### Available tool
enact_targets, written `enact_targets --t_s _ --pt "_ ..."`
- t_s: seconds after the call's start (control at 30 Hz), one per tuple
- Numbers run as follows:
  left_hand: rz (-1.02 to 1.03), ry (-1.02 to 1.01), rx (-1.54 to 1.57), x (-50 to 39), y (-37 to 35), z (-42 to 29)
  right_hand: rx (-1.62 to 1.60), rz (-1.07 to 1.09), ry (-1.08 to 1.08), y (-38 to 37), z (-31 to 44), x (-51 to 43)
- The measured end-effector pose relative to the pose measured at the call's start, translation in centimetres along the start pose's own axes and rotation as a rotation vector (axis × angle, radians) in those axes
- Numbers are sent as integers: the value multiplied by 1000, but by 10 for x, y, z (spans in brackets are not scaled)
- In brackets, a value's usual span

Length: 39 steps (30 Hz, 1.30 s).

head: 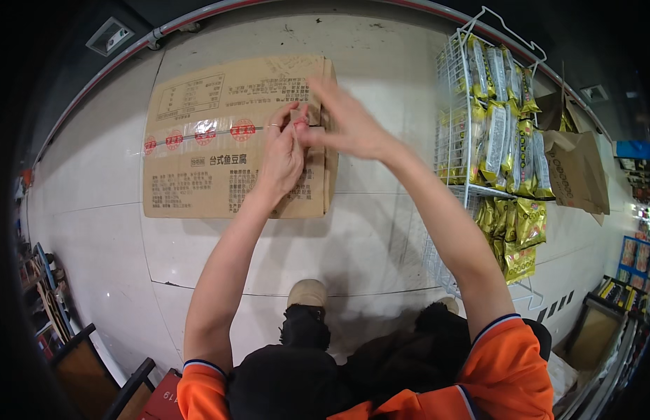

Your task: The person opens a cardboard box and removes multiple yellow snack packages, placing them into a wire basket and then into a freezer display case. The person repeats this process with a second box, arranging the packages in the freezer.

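A cardboard carton (pixel 194 149) lies on the floor before me, its top seam partly covered by clear packing tape with red stamps (pixel 243 129). Over the carton's right end, my left hand (pixel 285 157) pinches a crumpled bit of clear tape with red print (pixel 302 125). My right hand (pixel 351 121) is motion-blurred right beside it, fingers and thumb spread apart. Its thumb comes up to the tape, but contact cannot be made out. The seam near the right end is partly hidden by my hands.
To my right stands a white wire rack (pixel 456 121) filled with yellow-green snack packets (pixel 495 139). Beyond it is an opened brown carton (pixel 577 168). A metal rail (pixel 220 9) crosses the far side. My shoe (pixel 307 294) rests on the tiled floor (pixel 209 262).
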State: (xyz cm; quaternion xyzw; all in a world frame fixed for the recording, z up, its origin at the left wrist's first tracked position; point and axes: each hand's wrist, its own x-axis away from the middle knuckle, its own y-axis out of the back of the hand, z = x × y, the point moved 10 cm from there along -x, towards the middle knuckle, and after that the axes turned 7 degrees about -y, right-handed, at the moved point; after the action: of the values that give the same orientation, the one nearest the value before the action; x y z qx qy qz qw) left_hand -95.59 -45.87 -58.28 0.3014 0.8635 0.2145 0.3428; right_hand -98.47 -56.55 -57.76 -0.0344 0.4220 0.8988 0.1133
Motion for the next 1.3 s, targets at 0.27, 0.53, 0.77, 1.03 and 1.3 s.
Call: enact_targets --t_s 0.27,0.53,0.77,1.03,1.3 --pt "-87 519 -218 40 145 78 279 242 -61 -48 -16 23" --pt "-588 640 607 125 585 201 214 239 -58 -55 -3 21" --pt "-1291 822 285 209 675 233 411 117 0 -42 4 25" --pt "-86 693 -212 90 278 167 178 177 -94 -18 61 11" --pt "509 1099 132 125 273 92 99 605 408 -34 192 130"
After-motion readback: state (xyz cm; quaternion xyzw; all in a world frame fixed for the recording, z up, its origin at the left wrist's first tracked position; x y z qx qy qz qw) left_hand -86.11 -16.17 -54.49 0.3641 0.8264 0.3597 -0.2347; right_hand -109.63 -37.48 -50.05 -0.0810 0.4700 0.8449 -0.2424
